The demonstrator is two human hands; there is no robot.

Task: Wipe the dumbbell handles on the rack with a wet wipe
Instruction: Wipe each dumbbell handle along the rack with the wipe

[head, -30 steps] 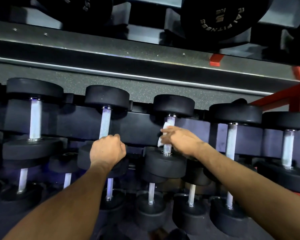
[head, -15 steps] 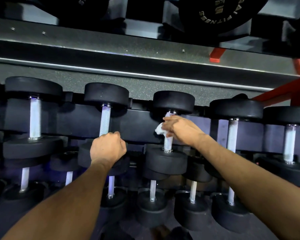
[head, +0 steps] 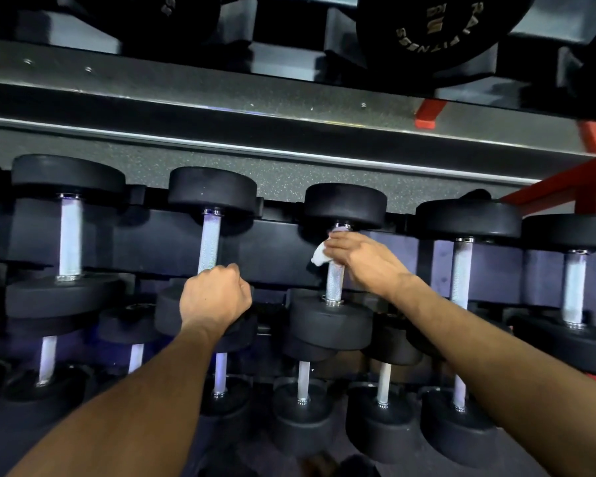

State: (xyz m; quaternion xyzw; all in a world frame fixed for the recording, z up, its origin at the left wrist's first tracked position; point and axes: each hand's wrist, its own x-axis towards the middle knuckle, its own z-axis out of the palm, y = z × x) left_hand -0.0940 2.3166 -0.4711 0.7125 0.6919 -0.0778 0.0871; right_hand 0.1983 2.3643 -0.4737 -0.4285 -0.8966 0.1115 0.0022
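From the head view, the right hand [head: 362, 261] is curled round the wet wipe [head: 320, 253] and the top of a dumbbell handle [head: 335, 280], which runs straight away from the person, so I think the next rub should slide back down along it. The left hand [head: 214, 297] grips the bottom of the next handle [head: 210, 241], just left of the right hand. More handles wait on the rack [head: 283, 249], farther out past both hands.

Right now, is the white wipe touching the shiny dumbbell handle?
Touching. The head view shows the right hand wrapping the wet wipe around the upper part of the dumbbell handle, with no gap between them.
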